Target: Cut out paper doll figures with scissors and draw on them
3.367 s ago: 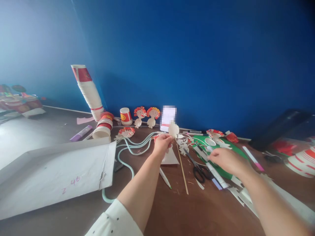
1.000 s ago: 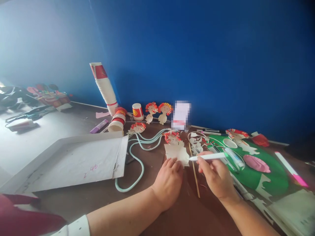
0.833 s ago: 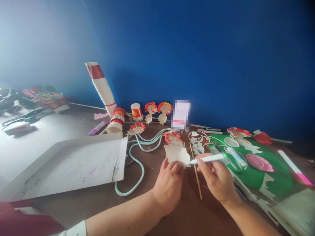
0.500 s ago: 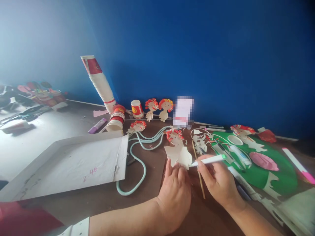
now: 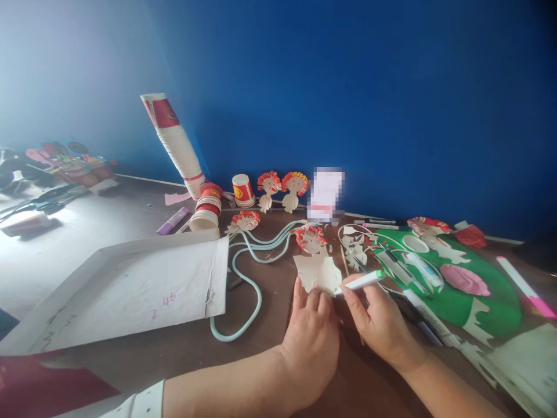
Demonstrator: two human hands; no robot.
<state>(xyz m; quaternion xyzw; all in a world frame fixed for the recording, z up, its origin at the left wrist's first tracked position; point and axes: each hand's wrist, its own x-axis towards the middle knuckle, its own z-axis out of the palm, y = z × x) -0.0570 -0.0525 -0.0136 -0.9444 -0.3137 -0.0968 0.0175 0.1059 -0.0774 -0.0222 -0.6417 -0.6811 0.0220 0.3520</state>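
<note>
A cream-white cut piece of paper (image 5: 319,271) lies on the brown table in front of me. My left hand (image 5: 311,337) holds its near edge down, index finger stretched out and the other fingers bent over it. In my right hand (image 5: 379,325) is a white marker (image 5: 364,281) with a green end, pinched between thumb and fingers. Its tip points left at the paper's lower right edge; whether it touches I cannot tell. Just beyond the paper lies a paper-cup figure (image 5: 310,239) with a red fringed head. A thin wooden stick (image 5: 344,261) is partly hidden by my right hand.
A white box lid (image 5: 130,296) and a looped pale-blue cable (image 5: 260,296) lie left. Behind stand leaning stacked paper cups (image 5: 180,154), one upturned cup (image 5: 243,190) and two cup figures (image 5: 296,190) against the blue wall. Right, a green sheet (image 5: 496,307) carries markers, scraps and a pink oval (image 5: 465,279).
My right hand and the marker have shifted slightly left and down along the paper's right edge. The left hand keeps its place on the paper. The view has moved a little.
</note>
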